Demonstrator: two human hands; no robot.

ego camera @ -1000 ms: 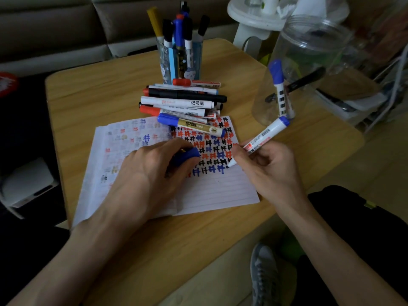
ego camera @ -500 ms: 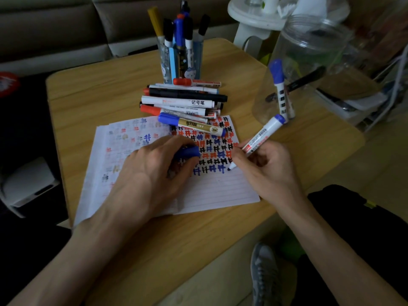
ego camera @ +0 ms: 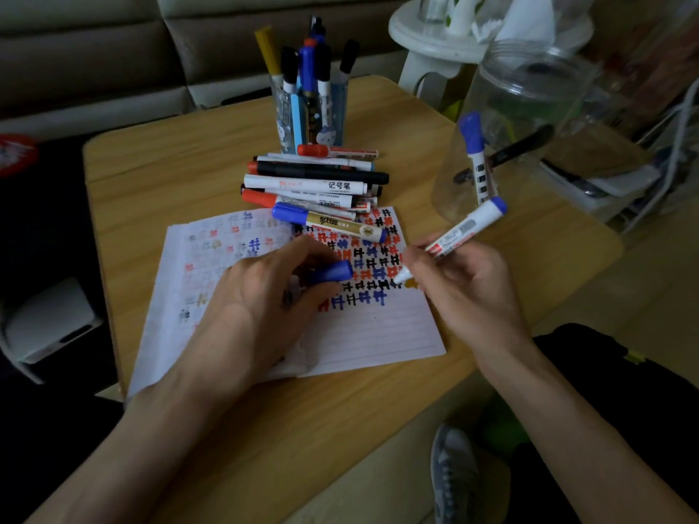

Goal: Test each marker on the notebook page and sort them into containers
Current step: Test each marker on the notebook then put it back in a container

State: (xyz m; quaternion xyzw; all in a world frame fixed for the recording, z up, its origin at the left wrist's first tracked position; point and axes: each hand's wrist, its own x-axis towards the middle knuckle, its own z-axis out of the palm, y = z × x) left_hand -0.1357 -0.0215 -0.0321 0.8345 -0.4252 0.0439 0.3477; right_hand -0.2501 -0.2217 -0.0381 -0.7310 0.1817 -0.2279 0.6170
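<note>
a white marker [ego camera: 459, 229] with a blue end is pinched in the curled fingers of the right hand [ego camera: 469, 293]. it is held tilted, with its uncapped tip lowered to the notebook [ego camera: 370, 334] at the right edge of the rows of red, blue and black marks. whether the tip touches the paper cannot be told. the blue cap [ego camera: 331, 272] is gripped between the thumb and curled fingers of the left hand [ego camera: 261, 300], which is rested on the middle of the open notebook.

the notebook is laid flat on the wooden table [ego camera: 264, 429]. just beyond its far edge a pile of markers [ego camera: 314, 183] is stacked, all lying sideways. the nearest one, a gold marker [ego camera: 340, 225] with a blue cap, is laid over the top of the marked page. behind the pile a pen holder [ego camera: 299, 119] is stood upright, filled with capped markers. to the right of the pile a clear jar [ego camera: 529, 88] is stood on the table, and a blue-capped marker [ego camera: 477, 160] and a black marker [ego camera: 518, 149] are seen leaning inside it. a grey shoe [ego camera: 454, 470] is seen below the table's near edge.
</note>
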